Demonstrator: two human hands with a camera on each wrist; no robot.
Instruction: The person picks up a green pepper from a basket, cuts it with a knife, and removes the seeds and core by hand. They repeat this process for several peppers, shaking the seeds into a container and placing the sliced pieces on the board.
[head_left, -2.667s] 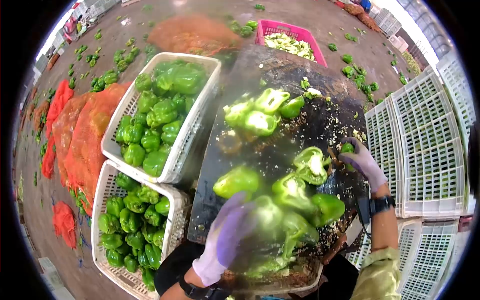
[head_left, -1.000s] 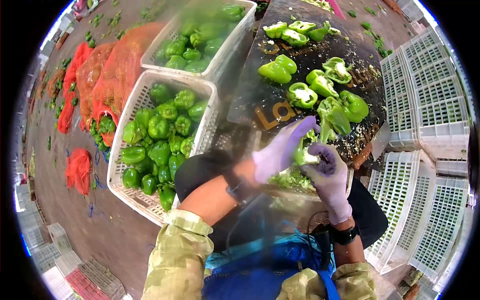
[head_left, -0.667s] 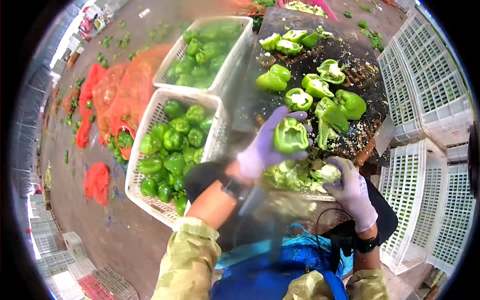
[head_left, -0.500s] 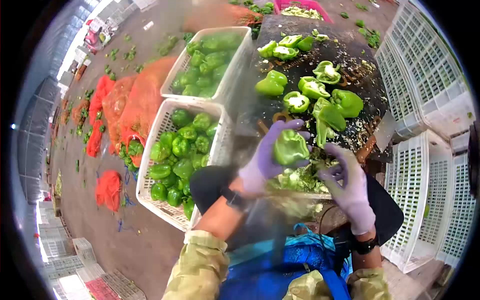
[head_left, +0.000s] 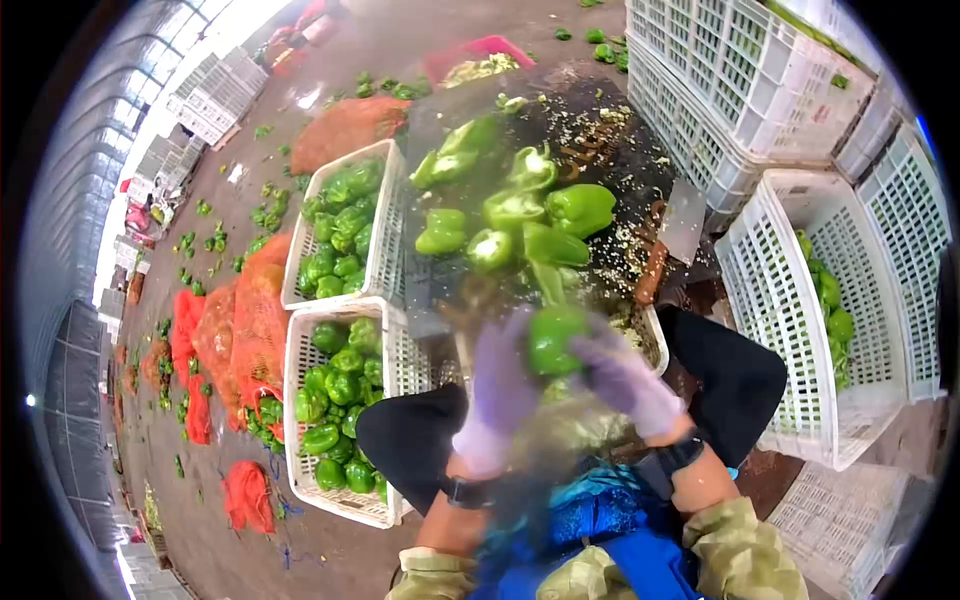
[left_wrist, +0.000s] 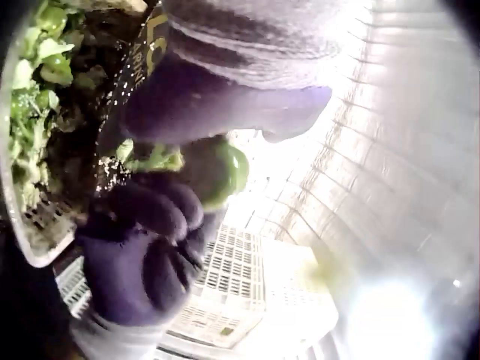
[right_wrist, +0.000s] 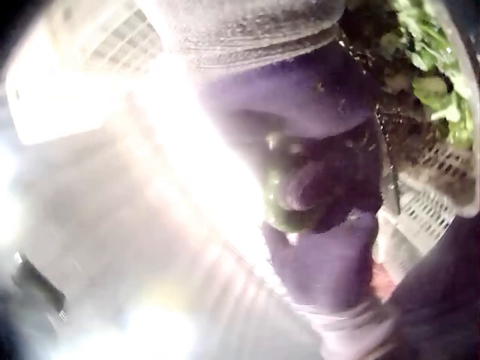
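L hand & R hand, both in purple gloves, grip one glossy green bell pepper between them, fingers curled round it. It's held just above the white tray of pale green trimmings, near the person's lap. Beyond: dark cutting board w/ cut green pepper halves. A steel cleaver w/ wooden handle lies at its R edge. Two white lattice crates of whole green peppers stand to the L. Another white lattice crate, w/ a few peppers, stands to the R.
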